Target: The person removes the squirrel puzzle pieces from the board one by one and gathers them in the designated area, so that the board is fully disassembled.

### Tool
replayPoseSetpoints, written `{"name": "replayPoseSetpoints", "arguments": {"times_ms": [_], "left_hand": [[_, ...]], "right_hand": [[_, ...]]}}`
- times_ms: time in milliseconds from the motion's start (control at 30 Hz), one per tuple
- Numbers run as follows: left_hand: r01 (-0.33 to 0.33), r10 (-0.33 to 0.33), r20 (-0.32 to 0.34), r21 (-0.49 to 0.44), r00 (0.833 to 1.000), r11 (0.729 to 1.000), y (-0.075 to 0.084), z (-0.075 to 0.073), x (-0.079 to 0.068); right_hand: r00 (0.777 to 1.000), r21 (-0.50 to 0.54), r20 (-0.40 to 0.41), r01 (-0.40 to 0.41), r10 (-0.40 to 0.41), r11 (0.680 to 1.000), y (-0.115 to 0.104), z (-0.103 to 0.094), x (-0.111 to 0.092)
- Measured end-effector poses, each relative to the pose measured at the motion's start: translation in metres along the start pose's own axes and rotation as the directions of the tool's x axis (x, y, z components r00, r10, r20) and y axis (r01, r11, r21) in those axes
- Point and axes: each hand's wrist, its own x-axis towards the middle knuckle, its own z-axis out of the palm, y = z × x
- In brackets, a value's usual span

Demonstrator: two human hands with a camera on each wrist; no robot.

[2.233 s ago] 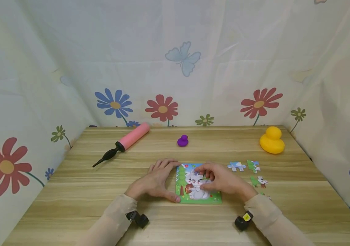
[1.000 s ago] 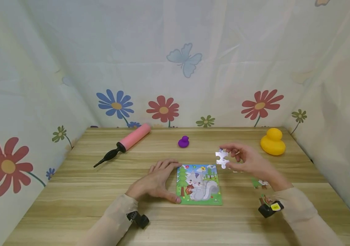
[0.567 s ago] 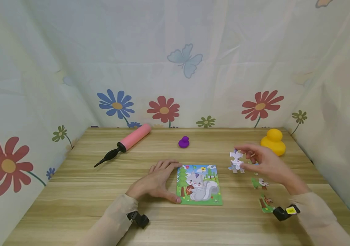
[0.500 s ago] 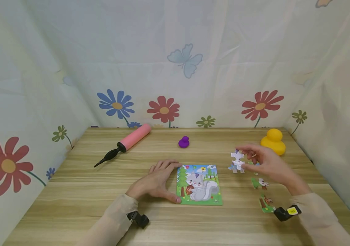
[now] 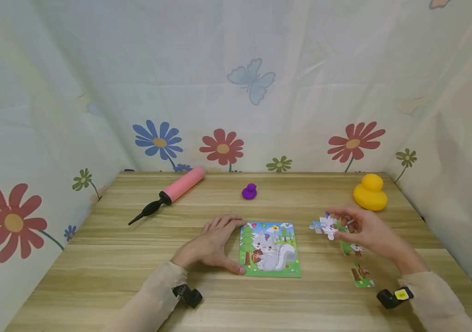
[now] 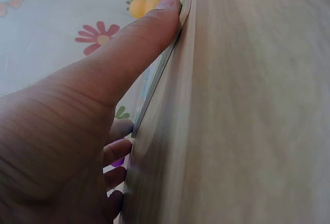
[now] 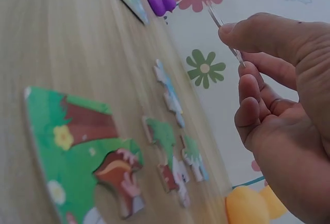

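My left hand (image 5: 213, 244) rests at the left edge of a square squirrel picture board (image 5: 269, 253), thumb at the near corner and index finger at the far corner. In the left wrist view the thumb (image 6: 139, 38) lies along the board's edge. My right hand (image 5: 370, 233) pinches a white and purple jigsaw piece (image 5: 328, 226) between thumb and fingers. The right wrist view shows this piece almost edge-on, raised off the table. Behind it, in the head view, a pale blue piece (image 5: 315, 226) is partly hidden.
More jigsaw pieces lie by my right hand, including a green one with a brown trunk (image 5: 360, 276). Farther back are a yellow duck (image 5: 370, 196), a small purple duck (image 5: 250, 192) and a pink hand pump (image 5: 184, 184). Flowered curtains (image 5: 178, 69) surround the table.
My right hand has moved from over the board to the loose pieces on the right, carrying the white piece. Most recently it has lowered slightly and tilted the piece. The left hand stays put.
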Motion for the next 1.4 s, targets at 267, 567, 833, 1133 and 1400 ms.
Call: {"name": "replayPoseSetpoints", "arguments": {"times_ms": [267, 567, 833, 1133, 1400], "left_hand": [[-0.004, 0.004, -0.003, 0.004, 1.000, 1.000, -0.001, 0.001, 0.001], [0.000, 0.000, -0.001, 0.005, 1.000, 1.000, -0.001, 0.001, 0.002], [0.003, -0.003, -0.003, 0.012, 1.000, 1.000, -0.002, 0.002, 0.003], [-0.006, 0.006, -0.003, 0.014, 1.000, 1.000, -0.001, 0.001, 0.003], [-0.011, 0.011, -0.012, 0.010, 1.000, 1.000, 0.000, 0.001, 0.002]], "right_hand": [[0.999, 0.056, 0.043, -0.005, 0.002, 0.998, 0.014, 0.005, -0.009], [0.992, 0.085, 0.091, -0.095, 0.087, 0.992, 0.026, 0.013, -0.018], [0.995, 0.097, 0.097, -0.042, 0.032, 0.994, 0.027, 0.017, -0.021], [0.995, 0.013, 0.089, -0.045, 0.044, 0.999, 0.030, 0.019, -0.021], [0.993, 0.032, 0.109, -0.059, 0.055, 0.998, 0.030, 0.019, -0.023]]}}
